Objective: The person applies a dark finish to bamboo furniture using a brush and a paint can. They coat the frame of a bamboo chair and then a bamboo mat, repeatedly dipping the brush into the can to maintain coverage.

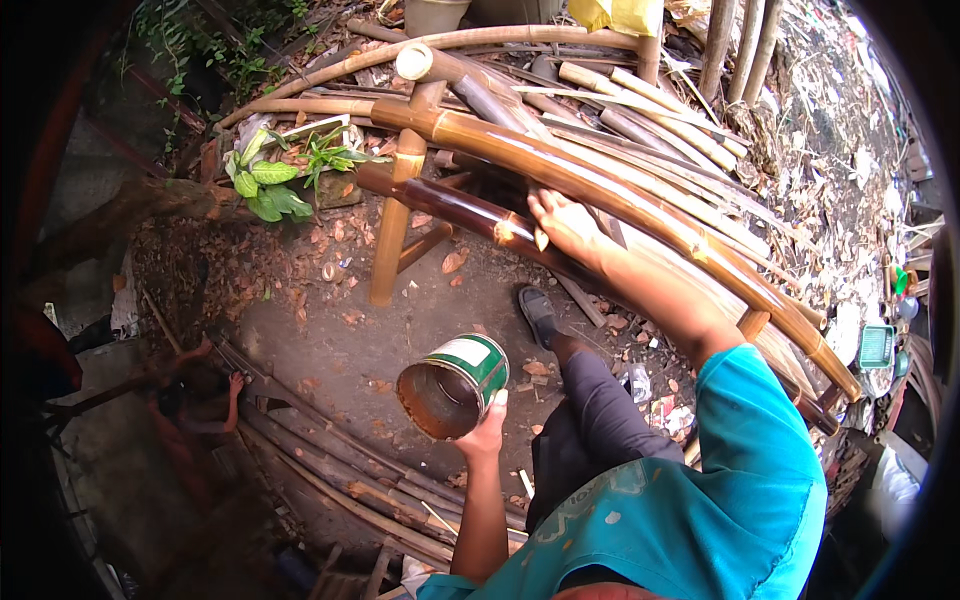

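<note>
Bamboo frame (pixel 600 180) stands on the ground (pixel 440 310) ahead of us and to our right, its 2 long glossy rails slanting from the far left to the near right. Our right hand (pixel 572 222) is at the dark lower rail (pixel 460 212), fingers bent toward its upper side; we cannot tell whether they pinch anything, and our forearm hides part of that rail beyond the wrist. Our left hand (pixel 485 428) grips a green and white tin (pixel 455 385) near its base, mouth tipped toward us, its inside stained brown, well apart from the frame. Crowding the frame's far side is a heap of loose bamboo poles (pixel 655 120), with a leafy plant (pixel 270 178) just beside its left end, near the leg (pixel 390 245). On the near side, our sandalled foot (pixel 541 316) is on the ground close to the lower rail. More long poles (pixel 370 495) lie toward the ground's near left corner, where we see another person (pixel 185 450) in shadow, hands near the poles' ends. A green plastic basket (pixel 877 346) sits by the ground's right edge, and a pale container (pixel 435 17) stands at its far edge.
</note>
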